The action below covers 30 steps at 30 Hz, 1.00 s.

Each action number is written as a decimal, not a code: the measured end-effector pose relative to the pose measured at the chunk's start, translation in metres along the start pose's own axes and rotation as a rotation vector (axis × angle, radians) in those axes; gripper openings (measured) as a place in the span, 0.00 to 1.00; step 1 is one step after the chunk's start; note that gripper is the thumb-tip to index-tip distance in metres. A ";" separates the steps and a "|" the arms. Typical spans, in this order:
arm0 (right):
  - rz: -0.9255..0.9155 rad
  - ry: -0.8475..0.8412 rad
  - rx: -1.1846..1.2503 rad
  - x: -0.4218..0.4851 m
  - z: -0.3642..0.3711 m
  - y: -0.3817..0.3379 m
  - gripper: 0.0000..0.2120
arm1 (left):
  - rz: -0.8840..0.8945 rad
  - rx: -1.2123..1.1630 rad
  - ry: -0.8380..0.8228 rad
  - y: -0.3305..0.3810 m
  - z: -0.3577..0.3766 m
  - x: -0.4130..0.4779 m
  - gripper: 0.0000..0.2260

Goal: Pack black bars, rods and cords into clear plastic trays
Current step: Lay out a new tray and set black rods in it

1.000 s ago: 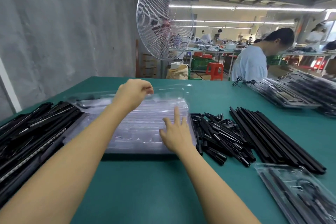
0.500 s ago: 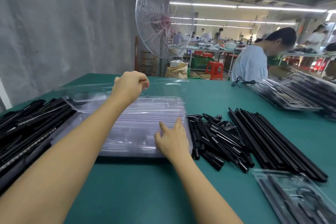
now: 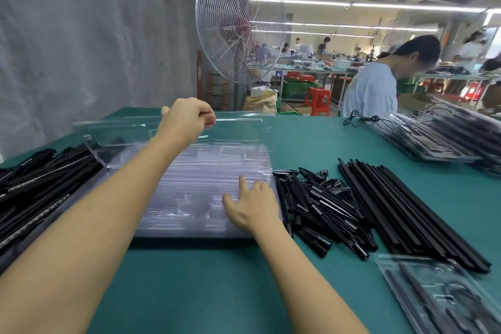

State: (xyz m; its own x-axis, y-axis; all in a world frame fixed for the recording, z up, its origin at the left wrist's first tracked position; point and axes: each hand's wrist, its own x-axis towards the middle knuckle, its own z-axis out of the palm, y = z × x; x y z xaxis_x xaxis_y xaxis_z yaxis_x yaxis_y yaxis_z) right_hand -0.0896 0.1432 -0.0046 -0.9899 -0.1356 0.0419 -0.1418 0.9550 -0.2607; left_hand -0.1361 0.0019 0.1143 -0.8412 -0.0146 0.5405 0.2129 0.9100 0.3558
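Observation:
A stack of clear plastic trays (image 3: 206,184) lies in the middle of the green table. My left hand (image 3: 187,119) pinches the far edge of the top clear tray (image 3: 244,122) and holds it lifted off the stack. My right hand (image 3: 252,205) rests flat on the stack's near right corner, fingers spread. To the right lie a heap of short black rods (image 3: 317,206) and a row of long black bars (image 3: 406,209). More black bars (image 3: 38,184) are piled at the left.
A packed tray (image 3: 444,298) sits at the near right corner. Filled trays (image 3: 444,133) and a black cord (image 3: 357,119) lie at the far right. A person in a light shirt (image 3: 371,89) works beyond the table, beside a large standing fan (image 3: 238,40).
My left hand has raised the top tray's far edge higher. My right hand has slid nearer along the stack toward its near right corner.

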 end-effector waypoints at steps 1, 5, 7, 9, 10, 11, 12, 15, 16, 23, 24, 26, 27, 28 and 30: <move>0.005 -0.004 0.006 0.000 0.000 0.000 0.32 | 0.004 0.002 0.008 0.001 -0.002 0.000 0.11; 0.031 -0.064 0.006 0.004 -0.003 0.000 0.33 | 0.004 -0.158 0.192 -0.021 -0.059 0.026 0.13; 0.028 -0.085 -0.033 0.007 -0.006 -0.002 0.32 | 0.053 -0.088 0.144 -0.038 -0.089 0.032 0.12; 0.026 -0.106 -0.072 0.008 -0.007 -0.003 0.31 | 0.072 -0.120 0.107 -0.049 -0.096 0.029 0.09; 0.028 -0.119 -0.078 0.007 -0.007 -0.003 0.31 | 0.085 -0.166 0.109 -0.053 -0.093 0.026 0.08; 0.029 -0.128 -0.077 0.007 -0.007 -0.002 0.31 | 0.092 -0.199 0.125 -0.055 -0.090 0.024 0.07; 0.032 -0.131 -0.072 0.008 -0.006 -0.002 0.31 | 0.091 -0.217 0.145 -0.056 -0.086 0.022 0.07; 0.040 -0.102 -0.042 0.015 -0.010 -0.001 0.32 | 0.126 -0.210 0.167 -0.047 -0.080 0.013 0.07; 0.045 -0.083 -0.041 0.019 -0.013 -0.002 0.31 | 0.166 -0.197 0.151 -0.041 -0.077 0.006 0.06; 0.102 0.064 -0.286 0.053 -0.017 -0.012 0.28 | 0.307 -0.084 -0.005 -0.034 -0.052 -0.033 0.07; 0.077 0.103 -0.311 0.058 -0.018 -0.017 0.28 | 0.316 -0.078 -0.011 -0.036 -0.050 -0.034 0.07; 0.029 0.112 -0.239 0.071 -0.019 -0.022 0.26 | 0.319 -0.076 0.000 -0.037 -0.046 -0.033 0.07; 0.028 0.074 -0.171 0.075 -0.019 -0.022 0.25 | 0.311 -0.092 0.024 -0.038 -0.047 -0.031 0.07; 0.032 0.047 -0.121 0.078 -0.018 -0.020 0.24 | 0.301 -0.119 0.062 -0.040 -0.050 -0.029 0.08; 0.019 0.071 -0.118 0.079 -0.012 -0.018 0.25 | 0.284 -0.183 0.163 -0.045 -0.061 -0.023 0.09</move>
State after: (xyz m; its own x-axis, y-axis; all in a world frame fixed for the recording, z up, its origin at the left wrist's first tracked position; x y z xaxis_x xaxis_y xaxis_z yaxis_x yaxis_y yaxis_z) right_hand -0.1653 0.1186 0.0154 -0.9890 -0.1022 0.1070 -0.1174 0.9822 -0.1467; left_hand -0.0958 -0.0639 0.1326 -0.6490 0.1485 0.7462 0.5237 0.7986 0.2966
